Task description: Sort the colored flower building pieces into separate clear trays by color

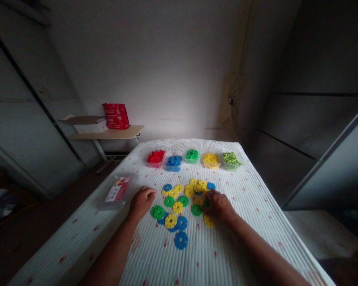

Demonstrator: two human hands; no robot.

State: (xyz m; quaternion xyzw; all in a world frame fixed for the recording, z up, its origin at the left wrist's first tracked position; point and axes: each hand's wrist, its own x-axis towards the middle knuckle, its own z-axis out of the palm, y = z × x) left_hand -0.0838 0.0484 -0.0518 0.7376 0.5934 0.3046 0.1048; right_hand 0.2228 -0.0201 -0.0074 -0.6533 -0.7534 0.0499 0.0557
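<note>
Loose notched plastic discs lie spread on the table between my hands, among them a blue disc [181, 240], a yellow disc [171, 221] and a green disc [169, 201]. My left hand [142, 201] is at the left of the discs, its fingers curled in and no disc showing in them. At the right side, my right hand [220, 204] has its fingers bent down onto a dark green disc [207, 203], which they partly cover. Yellow discs [200, 186] overlap in a heap just beyond that hand.
Along the far side stand clear tubs: a red-filled tub [156, 163], blue tub [173, 168], green tub [192, 161], yellow tub [211, 165] and light green tub [232, 167]. A labelled plastic lid [115, 203] lies left. A side table [122, 133] holds a red bag [116, 116].
</note>
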